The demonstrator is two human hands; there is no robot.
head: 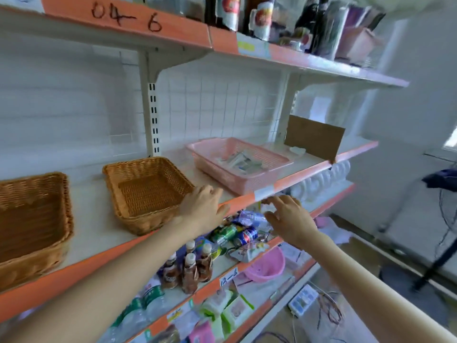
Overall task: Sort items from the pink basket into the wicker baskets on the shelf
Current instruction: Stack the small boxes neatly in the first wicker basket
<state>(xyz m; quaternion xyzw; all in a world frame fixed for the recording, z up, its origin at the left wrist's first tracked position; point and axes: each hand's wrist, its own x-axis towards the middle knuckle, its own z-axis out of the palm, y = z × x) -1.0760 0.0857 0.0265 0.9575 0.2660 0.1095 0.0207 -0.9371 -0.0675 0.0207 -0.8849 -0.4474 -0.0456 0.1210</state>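
— Middle shelf (pixel 94 219), white with orange edge: where are the hands?
— Left hand (pixel 202 206), fingers relaxed and holding nothing, lies at its front edge beside a wicker basket (pixel 146 225); right hand (pixel 289 219), fingers spread, hovers just below.
— Containers?
— That basket and the left wicker basket (pixel 32 177) show bare woven floors; pink basket (pixel 247 185), rightward, holds white packets (pixel 242 160).

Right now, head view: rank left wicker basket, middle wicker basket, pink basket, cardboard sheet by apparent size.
1. left wicker basket: largest, though nearest the camera and cut by the frame edge.
2. middle wicker basket and pink basket: look alike; pink sits farther back, so unranked.
3. cardboard sheet: smallest.
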